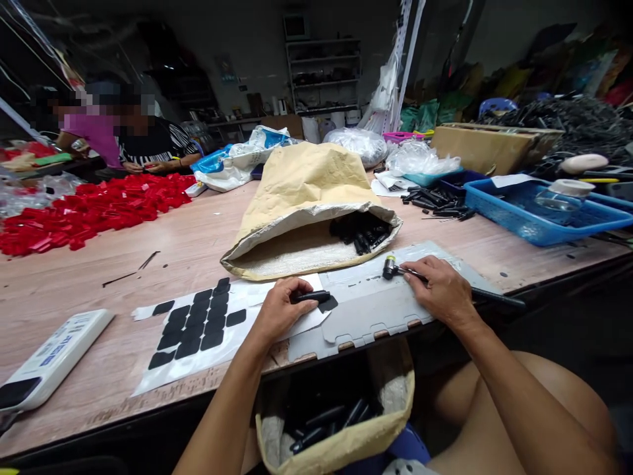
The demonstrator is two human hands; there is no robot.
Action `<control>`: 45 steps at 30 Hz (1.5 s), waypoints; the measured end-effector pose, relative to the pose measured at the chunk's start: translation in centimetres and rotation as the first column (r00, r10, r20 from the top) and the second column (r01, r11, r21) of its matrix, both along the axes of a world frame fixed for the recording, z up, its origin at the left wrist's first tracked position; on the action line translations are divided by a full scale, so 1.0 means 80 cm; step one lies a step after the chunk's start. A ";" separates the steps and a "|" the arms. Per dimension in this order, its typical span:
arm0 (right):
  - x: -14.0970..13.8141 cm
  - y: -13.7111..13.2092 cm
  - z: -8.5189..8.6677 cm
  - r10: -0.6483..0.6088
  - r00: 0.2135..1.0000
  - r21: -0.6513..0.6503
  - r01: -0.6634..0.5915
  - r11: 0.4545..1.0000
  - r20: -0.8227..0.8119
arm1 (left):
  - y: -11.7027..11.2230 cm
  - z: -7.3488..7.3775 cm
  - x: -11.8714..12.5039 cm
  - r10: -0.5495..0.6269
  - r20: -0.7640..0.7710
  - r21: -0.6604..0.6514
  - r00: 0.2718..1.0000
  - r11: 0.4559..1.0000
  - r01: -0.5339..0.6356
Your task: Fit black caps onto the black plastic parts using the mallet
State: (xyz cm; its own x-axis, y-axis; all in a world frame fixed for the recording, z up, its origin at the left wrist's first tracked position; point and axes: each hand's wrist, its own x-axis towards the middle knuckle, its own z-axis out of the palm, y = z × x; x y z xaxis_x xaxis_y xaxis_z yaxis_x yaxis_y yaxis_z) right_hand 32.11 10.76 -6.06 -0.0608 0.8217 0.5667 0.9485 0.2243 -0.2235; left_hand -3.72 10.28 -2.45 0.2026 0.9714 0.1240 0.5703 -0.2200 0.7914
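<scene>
My left hand (283,307) is closed around a short black plastic tube (315,297), held low over the table's front edge. A black rounded-square patch (328,304) shows beside the tube's end; whether it is attached I cannot tell. In my right hand (442,289) is a small hammer (390,268), gripped by its dark handle, its black head with a yellow end resting over a grey board (376,313). Left of my left hand lies a white sheet (247,323) bearing several black rounded-square patches (198,320).
A paper sack (309,175) lies open toward me, black pieces inside. Below the table edge, another open sack (356,439) holds black tubes. Red parts (103,204) are heaped left, near two people. A white power strip (59,356) and a blue basket (534,218) flank the work area.
</scene>
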 end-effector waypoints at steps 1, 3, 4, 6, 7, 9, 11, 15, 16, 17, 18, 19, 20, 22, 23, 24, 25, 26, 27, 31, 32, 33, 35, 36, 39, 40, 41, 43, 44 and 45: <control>0.001 0.001 0.000 0.004 1.000 -0.009 -0.004 1.000 -0.002 | 0.000 0.000 0.001 -0.013 -0.018 0.025 1.000 1.000 0.013; 0.002 0.001 0.003 0.017 1.000 -0.032 -0.017 0.999 -0.003 | 0.001 0.002 0.002 -0.039 -0.036 0.052 0.999 0.998 0.041; 0.001 0.000 0.007 0.023 1.000 -0.040 -0.023 0.999 -0.008 | 0.001 0.003 0.002 -0.049 -0.039 0.053 0.998 0.997 0.051; -0.007 -0.004 0.018 0.029 0.998 -0.026 -0.031 0.999 -0.053 | 0.000 0.004 0.001 -0.064 -0.045 0.044 0.997 0.997 0.066; -0.016 -0.008 0.025 0.041 0.994 -0.005 -0.041 0.999 -0.100 | 0.000 0.005 0.001 -0.072 -0.049 0.037 0.996 0.997 0.074; -0.039 -0.019 0.042 0.097 0.969 0.044 -0.089 0.995 -0.226 | -0.001 0.005 0.002 -0.077 -0.050 0.025 0.996 0.997 0.079; -0.071 -0.031 0.058 0.201 0.913 0.068 -0.189 0.980 -0.354 | -0.001 0.005 0.003 -0.066 -0.044 0.008 0.997 0.998 0.066; -0.131 -0.050 0.075 0.324 0.818 0.036 -0.350 0.936 -0.475 | 0.001 0.003 0.005 -0.043 -0.033 -0.009 0.999 0.999 0.043; -0.142 -0.053 0.075 0.332 0.810 0.028 -0.365 0.931 -0.483 | 0.001 0.002 0.005 -0.049 -0.031 -0.004 0.998 0.999 0.049; -0.151 -0.054 0.074 0.340 0.808 0.022 -0.376 0.926 -0.481 | 0.002 0.000 0.004 -0.056 -0.030 0.004 0.998 0.998 0.056; -0.159 -0.055 0.071 0.349 0.810 0.015 -0.388 0.922 -0.472 | 0.002 -0.001 0.004 -0.062 -0.029 0.012 0.998 0.998 0.063; -0.165 -0.056 0.067 0.356 0.816 0.008 -0.396 0.918 -0.455 | 0.003 -0.002 0.003 -0.066 -0.027 0.021 0.997 0.998 0.067; -0.170 -0.056 0.063 0.359 0.827 -0.002 -0.399 0.917 -0.432 | 0.003 -0.004 0.002 -0.067 -0.025 0.026 0.997 0.997 0.068; -0.176 -0.055 0.054 0.348 0.859 -0.033 -0.387 0.921 -0.375 | 0.004 -0.005 0.001 -0.066 -0.027 0.029 0.997 0.997 0.067; -0.177 -0.055 0.051 0.335 0.875 -0.048 -0.374 0.926 -0.349 | 0.004 -0.005 0.001 -0.064 -0.030 0.027 0.998 0.998 0.064; -0.177 -0.054 0.049 0.323 0.886 -0.058 -0.361 0.931 -0.332 | 0.004 -0.005 0.001 -0.062 -0.033 0.023 0.998 0.998 0.063; -0.177 -0.054 0.048 0.315 0.891 -0.065 -0.353 0.933 -0.326 | 0.004 -0.005 0.001 -0.063 -0.036 0.019 0.997 0.998 0.063; -0.175 -0.053 0.048 0.309 0.891 -0.066 -0.349 0.935 -0.333 | 0.003 -0.004 0.001 -0.064 -0.038 0.017 0.997 0.998 0.065; -0.173 -0.053 0.050 0.303 0.886 -0.060 -0.344 0.937 -0.351 | 0.003 -0.003 0.001 -0.066 -0.039 0.017 0.997 0.998 0.067; -0.160 -0.049 0.062 0.272 0.863 -0.018 -0.308 0.951 -0.425 | 0.000 0.003 0.001 -0.070 -0.038 0.017 0.997 0.997 0.071; -0.157 -0.048 0.065 0.263 0.863 -0.015 -0.298 0.954 -0.430 | 0.000 0.005 0.001 -0.073 -0.039 0.017 0.997 0.997 0.073; -0.154 -0.048 0.067 0.256 0.864 -0.016 -0.291 0.956 -0.434 | 0.000 0.006 0.001 -0.077 -0.040 0.018 0.996 0.997 0.078; -0.150 -0.047 0.068 0.248 0.864 -0.023 -0.286 0.958 -0.438 | 0.000 0.008 0.001 -0.087 -0.049 0.024 0.995 0.996 0.088; -0.149 -0.047 0.068 0.245 0.863 -0.025 -0.285 0.958 -0.441 | 0.001 0.008 0.001 -0.092 -0.056 0.025 0.994 0.995 0.093; -0.149 -0.049 0.067 0.234 0.860 -0.034 -0.279 0.960 -0.453 | 0.002 0.006 0.002 -0.089 -0.068 0.024 0.994 0.996 0.091; -0.149 -0.050 0.067 0.227 0.859 -0.041 -0.276 0.960 -0.458 | 0.002 0.005 0.002 -0.083 -0.065 0.024 0.994 0.996 0.085; -0.150 -0.050 0.067 0.220 0.858 -0.049 -0.273 0.961 -0.464 | 0.002 0.003 0.002 -0.077 -0.058 0.024 0.995 0.997 0.078; -0.152 -0.050 0.067 0.212 0.855 -0.059 -0.271 0.961 -0.474 | 0.002 0.000 0.002 -0.066 -0.045 0.026 0.997 0.997 0.067; -0.154 -0.050 0.067 0.213 0.853 -0.060 -0.273 0.960 -0.476 | 0.002 -0.001 0.002 -0.064 -0.042 0.028 0.997 0.997 0.066; -0.155 -0.050 0.068 0.216 0.851 -0.059 -0.276 0.959 -0.478 | 0.002 -0.002 0.002 -0.064 -0.041 0.030 0.997 0.997 0.065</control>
